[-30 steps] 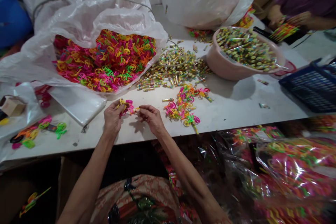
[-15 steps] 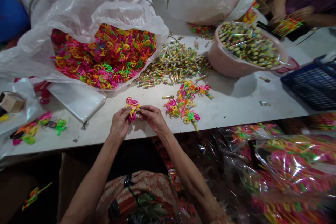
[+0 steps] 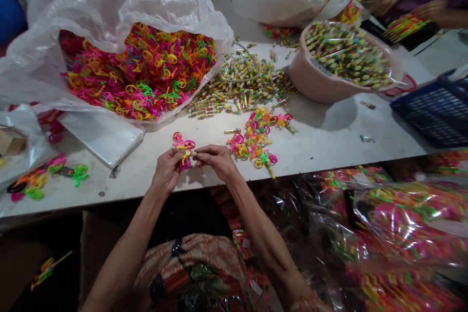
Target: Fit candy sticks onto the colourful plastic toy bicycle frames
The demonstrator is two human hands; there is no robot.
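Observation:
Over the front part of the table, my left hand (image 3: 167, 170) pinches a small plastic toy bicycle (image 3: 188, 145) in pink, yellow and red. My right hand (image 3: 219, 161) meets it from the other side, thumb and fingertips closed on the end of a small tube (image 3: 192, 154) lying against the toy; fingers cover most of it. Just right of my hands lies a loose pile of toy bicycles (image 3: 252, 137), some with tubes attached. A single tube (image 3: 232, 131) lies beside that pile. Behind it spreads a heap of colourful little tubes (image 3: 241, 80).
A big plastic bag (image 3: 36, 73) full of toy bicycle parts lies open at back left. Flat clear bags (image 3: 104, 139) rest before it. At right stand a pink basin (image 3: 310, 75) of tubes and a blue basket (image 3: 431, 112). A co-worker's hands (image 3: 431, 9) hold colourful pieces.
Both hands stay together at nearly the same place, still on the toy bicycle and tube, which have turned slightly. The camera view has shifted a little. The co-worker's hands have moved apart.

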